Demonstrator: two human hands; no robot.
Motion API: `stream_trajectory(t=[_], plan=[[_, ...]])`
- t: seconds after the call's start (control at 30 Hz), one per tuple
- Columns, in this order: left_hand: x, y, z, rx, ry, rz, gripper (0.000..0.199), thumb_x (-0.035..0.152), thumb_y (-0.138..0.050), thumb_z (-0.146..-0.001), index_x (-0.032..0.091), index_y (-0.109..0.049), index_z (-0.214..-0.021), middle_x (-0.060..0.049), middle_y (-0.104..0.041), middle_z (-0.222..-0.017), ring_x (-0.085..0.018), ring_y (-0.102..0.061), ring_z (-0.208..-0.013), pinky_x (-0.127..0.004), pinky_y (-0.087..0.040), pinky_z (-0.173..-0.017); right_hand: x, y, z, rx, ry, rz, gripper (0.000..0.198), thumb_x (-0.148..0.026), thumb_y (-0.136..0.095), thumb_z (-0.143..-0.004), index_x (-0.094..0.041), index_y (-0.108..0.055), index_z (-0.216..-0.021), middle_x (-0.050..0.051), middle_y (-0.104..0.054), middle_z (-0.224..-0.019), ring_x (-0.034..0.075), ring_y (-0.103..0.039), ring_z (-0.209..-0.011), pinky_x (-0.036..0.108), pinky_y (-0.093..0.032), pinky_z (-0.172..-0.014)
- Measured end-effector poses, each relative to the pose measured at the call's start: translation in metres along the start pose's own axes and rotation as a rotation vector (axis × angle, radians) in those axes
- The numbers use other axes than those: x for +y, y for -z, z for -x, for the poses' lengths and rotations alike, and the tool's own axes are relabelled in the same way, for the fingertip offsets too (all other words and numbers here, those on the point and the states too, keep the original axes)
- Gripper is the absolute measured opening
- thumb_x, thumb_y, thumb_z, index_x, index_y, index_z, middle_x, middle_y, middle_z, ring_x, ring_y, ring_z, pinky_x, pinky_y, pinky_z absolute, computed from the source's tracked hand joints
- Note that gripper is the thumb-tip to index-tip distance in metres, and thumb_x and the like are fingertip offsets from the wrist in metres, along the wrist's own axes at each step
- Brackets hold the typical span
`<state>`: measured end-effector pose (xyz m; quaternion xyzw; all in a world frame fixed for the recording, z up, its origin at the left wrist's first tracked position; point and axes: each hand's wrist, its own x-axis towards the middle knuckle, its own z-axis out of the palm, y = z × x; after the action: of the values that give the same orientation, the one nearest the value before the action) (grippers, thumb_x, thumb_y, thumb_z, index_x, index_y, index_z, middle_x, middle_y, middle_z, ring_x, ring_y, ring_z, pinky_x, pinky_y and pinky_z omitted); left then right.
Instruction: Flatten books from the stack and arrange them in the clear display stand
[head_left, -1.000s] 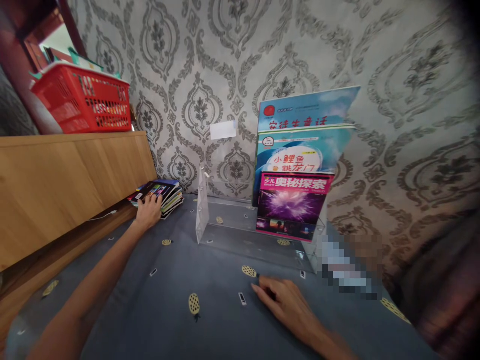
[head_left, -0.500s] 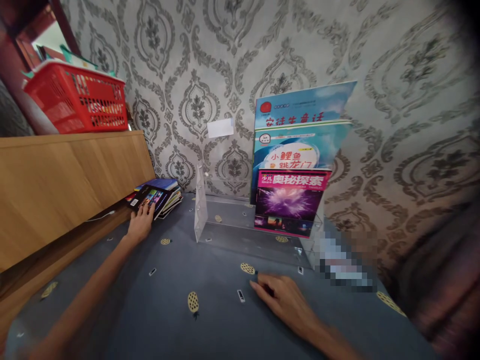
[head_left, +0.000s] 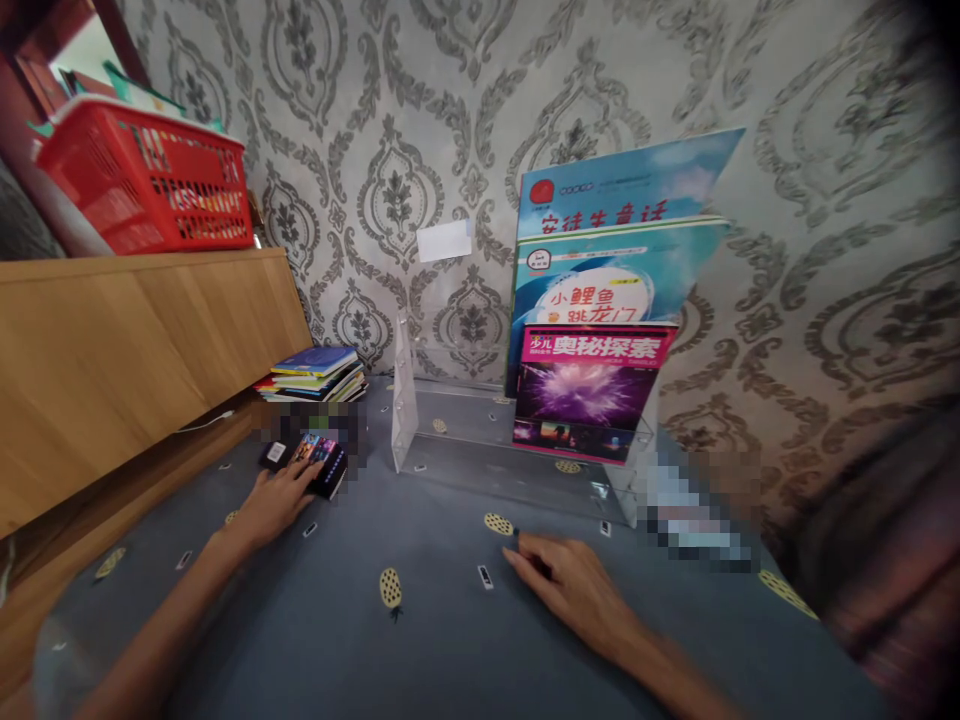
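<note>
My left hand (head_left: 283, 492) has its fingers over the cover of a black book (head_left: 326, 468) with small colored pictures; its thumb is hidden. This book is in front of a stack of books (head_left: 315, 372) topped by a blue one. My right hand (head_left: 566, 575) rests on the table, fingers curled in, holding nothing. Beyond it stands a clear acrylic book rack (head_left: 465, 462). In the rack's right side are a purple and pink book (head_left: 585, 390), a teal book (head_left: 622, 270) and a taller blue book (head_left: 630, 185), one behind another.
The dark grey cloth (head_left: 322, 620) under everything has a pineapple pattern. A wooden cabinet (head_left: 142, 350) borders the left, with a red basket (head_left: 172, 190) on top. A blurred-out object (head_left: 697, 515) lies right of the rack. Patterned wallpaper (head_left: 450, 130) rises behind.
My left hand has drawn the black book off the stack toward me, uncovering the blue book on top. My right hand has stayed nearly still. The view has shifted slightly.
</note>
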<state>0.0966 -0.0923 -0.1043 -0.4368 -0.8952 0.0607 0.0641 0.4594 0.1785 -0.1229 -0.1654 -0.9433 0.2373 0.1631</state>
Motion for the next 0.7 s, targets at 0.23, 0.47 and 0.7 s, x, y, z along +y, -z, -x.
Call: stream_trajectory(t=[0.23, 0.47, 0.7], plan=[[-0.020, 0.014, -0.043, -0.052, 0.101, 0.226, 0.045, 0.042, -0.039, -0.098, 0.025, -0.061, -0.134, -0.008, -0.065, -0.138, -0.025, -0.061, -0.126, -0.036, -0.047, -0.105, -0.001, 0.001, 0.001, 0.006, 0.019, -0.005, 0.046, -0.045, -0.039, -0.100, -0.021, -0.047, -0.061, 0.001, -0.057, -0.059, 0.016, -0.051, -0.055, 0.030, -0.029, -0.058], [-0.021, -0.001, -0.073, 0.041, 0.456, 0.186, 0.059, 0.045, -0.025, -0.101, 0.008, -0.054, -0.137, -0.027, -0.059, -0.139, -0.040, -0.060, -0.126, -0.058, -0.051, -0.095, -0.007, 0.004, 0.002, -0.033, -0.012, 0.023, 0.040, -0.038, -0.042, -0.099, -0.021, -0.045, -0.063, 0.000, -0.055, -0.060, 0.014, -0.049, -0.056, 0.028, -0.026, -0.059], [-0.018, -0.010, -0.066, 0.073, 0.443, 0.150, 0.056, 0.040, -0.023, -0.101, 0.016, -0.053, -0.142, -0.019, -0.057, -0.145, -0.035, -0.059, -0.129, -0.054, -0.048, -0.103, -0.006, 0.005, 0.002, -0.020, 0.014, -0.008, 0.040, -0.034, -0.046, -0.099, -0.020, -0.047, -0.062, -0.002, -0.053, -0.059, 0.012, -0.043, -0.054, 0.027, -0.025, -0.058]])
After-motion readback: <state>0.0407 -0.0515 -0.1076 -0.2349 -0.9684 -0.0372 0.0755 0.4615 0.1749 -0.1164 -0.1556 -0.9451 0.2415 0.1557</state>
